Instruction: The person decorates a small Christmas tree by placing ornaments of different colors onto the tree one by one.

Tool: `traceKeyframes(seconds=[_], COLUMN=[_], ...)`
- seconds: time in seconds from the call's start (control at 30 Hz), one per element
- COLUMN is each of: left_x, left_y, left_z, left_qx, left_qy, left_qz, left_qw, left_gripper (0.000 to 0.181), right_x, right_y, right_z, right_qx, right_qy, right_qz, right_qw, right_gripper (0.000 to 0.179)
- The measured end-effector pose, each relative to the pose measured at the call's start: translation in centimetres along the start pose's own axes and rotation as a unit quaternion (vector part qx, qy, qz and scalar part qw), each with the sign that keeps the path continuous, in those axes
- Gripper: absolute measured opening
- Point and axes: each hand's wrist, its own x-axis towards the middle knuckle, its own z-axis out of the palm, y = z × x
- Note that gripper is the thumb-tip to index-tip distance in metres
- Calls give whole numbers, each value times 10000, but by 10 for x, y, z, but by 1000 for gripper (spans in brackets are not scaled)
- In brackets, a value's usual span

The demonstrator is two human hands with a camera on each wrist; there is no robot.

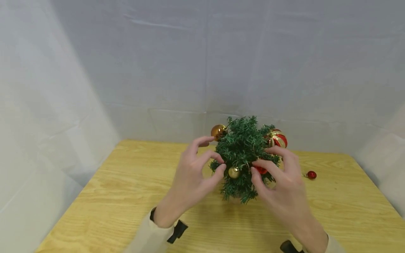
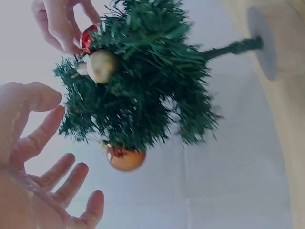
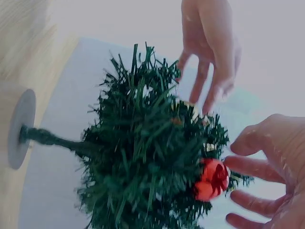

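Observation:
A small green artificial Christmas tree (image 1: 242, 140) stands on the table. My left hand (image 1: 193, 172) is at its left side; in the left wrist view the thumb and index fingertips are close together beside the branches, with nothing visible between them. A gold ball ornament (image 1: 233, 172) hangs at the front between the hands. To its right, my right hand (image 1: 283, 182) is beside a red ball ornament (image 3: 212, 179), its index fingertip at the ball and a small gap to the thumb. An orange-gold ball (image 1: 218, 132) hangs at upper left, a red-and-gold striped ball (image 1: 277, 139) at upper right.
A small red ball ornament (image 1: 311, 175) lies on the wooden table (image 1: 133, 196) right of the tree. The tree's thin trunk rises from a round base (image 2: 281, 43). White sheeting (image 1: 164, 70) surrounds the table at the back and sides.

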Motion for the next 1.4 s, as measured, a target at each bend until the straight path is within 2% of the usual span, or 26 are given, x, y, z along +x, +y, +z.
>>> traceKeyframes(seconds=[0.17,0.27,0.37,0.5,0.6,0.77,1.0,1.03,1.17,1.2,1.27,1.4], left_x=[-11,-15,-19,-23,-26,-26,-23,-22,-18,-17,-15,-11], left_y=[-16,-28,-39,-49,-52,-53,-62,-64,-68,-69,-70,-71], left_z=[-7,-9,-9,-7,-6,-4,7,9,15,16,18,21], left_qx=[-162,-315,-517,-642,-628,-667,-824,-835,-813,-805,-797,-817], left_qy=[-95,-339,-656,-999,-1107,-974,-576,-515,-322,-291,-242,-222], left_qz=[-180,-312,-480,-692,-737,-400,494,621,946,1002,1094,1241], left_qw=[9997,9984,9953,9905,9891,9922,9937,9932,9917,9913,9905,9886], left_gripper=[13,18,24,30,34,34,29,29,31,31,31,28], right_x=[-6,-9,-13,-20,-27,-38,-53,-56,-66,-69,-74,-83], right_y=[14,31,52,82,102,131,161,166,181,184,192,206], right_z=[-12,-21,-32,-47,-57,-69,-73,-74,-77,-77,-78,-77], right_qx=[87,0,-224,-493,-491,-363,-367,-407,-685,-788,-908,-950], right_qy=[478,805,864,866,833,554,210,143,-353,-510,-812,-1381], right_qz=[-78,-111,-64,4,127,159,-211,-220,-46,37,192,411], right_qw=[9988,9967,9960,9950,9952,9977,9989,9988,9970,9956,9924,9850], right_gripper=[33,45,52,44,33,33,66,65,25,21,32,34])
